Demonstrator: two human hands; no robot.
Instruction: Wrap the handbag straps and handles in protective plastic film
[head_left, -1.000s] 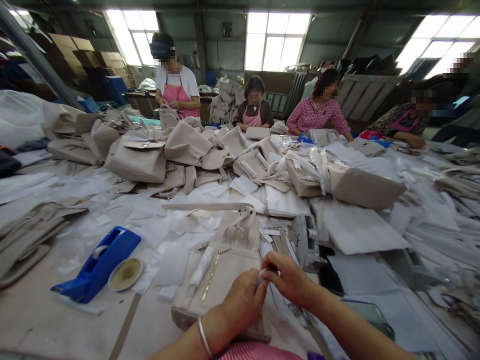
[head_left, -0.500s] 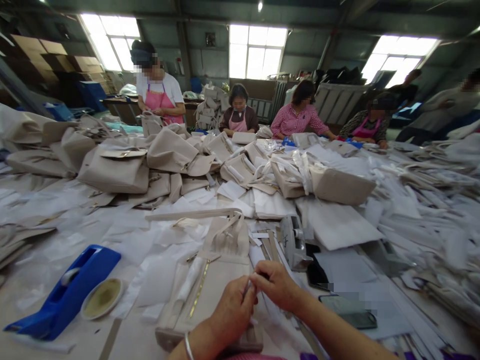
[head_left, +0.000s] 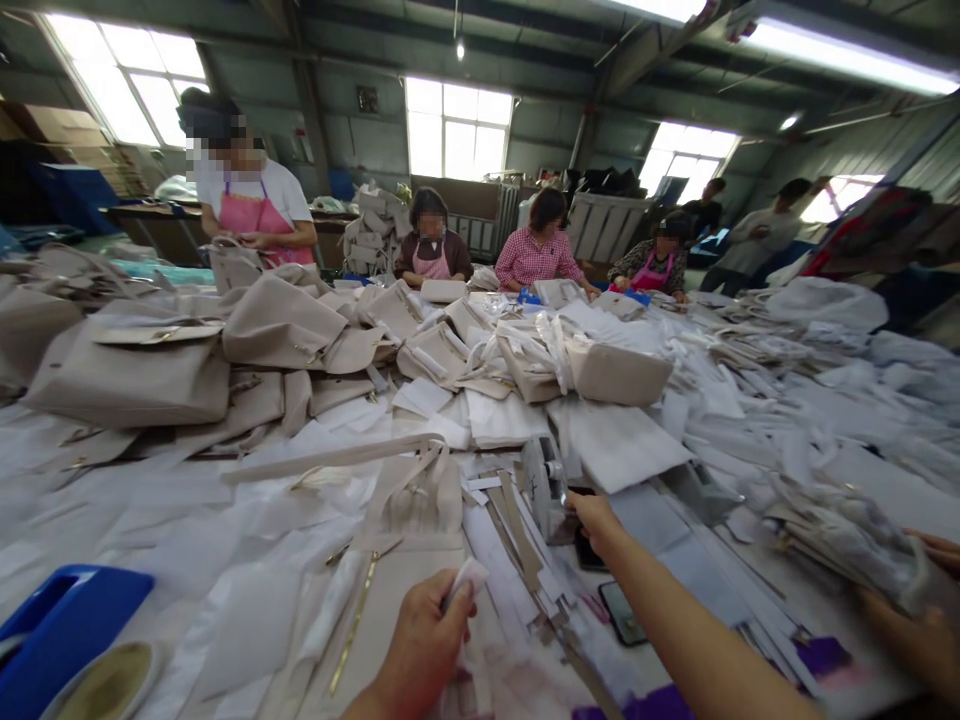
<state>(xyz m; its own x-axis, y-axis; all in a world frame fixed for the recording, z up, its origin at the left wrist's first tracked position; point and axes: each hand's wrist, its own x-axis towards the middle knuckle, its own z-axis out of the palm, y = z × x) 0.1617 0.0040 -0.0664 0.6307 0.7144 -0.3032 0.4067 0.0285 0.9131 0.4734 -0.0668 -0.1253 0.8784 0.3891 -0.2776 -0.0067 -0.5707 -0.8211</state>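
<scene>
My left hand (head_left: 429, 628) is closed around a small piece of white wrapping (head_left: 469, 580), whose end sticks out above the thumb; what is inside it is hidden. Below that hand lies a beige handbag (head_left: 409, 575) with its flap laid open, a gold zipper (head_left: 360, 610) and a long strap (head_left: 330, 458). Farther right, my right hand (head_left: 600, 525) reaches to the edge of a grey tape dispenser (head_left: 541, 490). Its fingertips are pinched together at the dispenser; anything thin between them is too small to make out.
A blue tape dispenser (head_left: 67, 630) and a round dish (head_left: 112, 685) lie at the lower left. Phones (head_left: 622, 612) and beige strips (head_left: 517, 530) lie on the right. Behind is a heap of beige bags (head_left: 285, 325). Another person's hands (head_left: 919, 625) hold a bag at far right; co-workers sit and stand opposite.
My hands were together over the bag; now they are apart. My right hand has moved forward to the grey tape dispenser. The view has turned to the right.
</scene>
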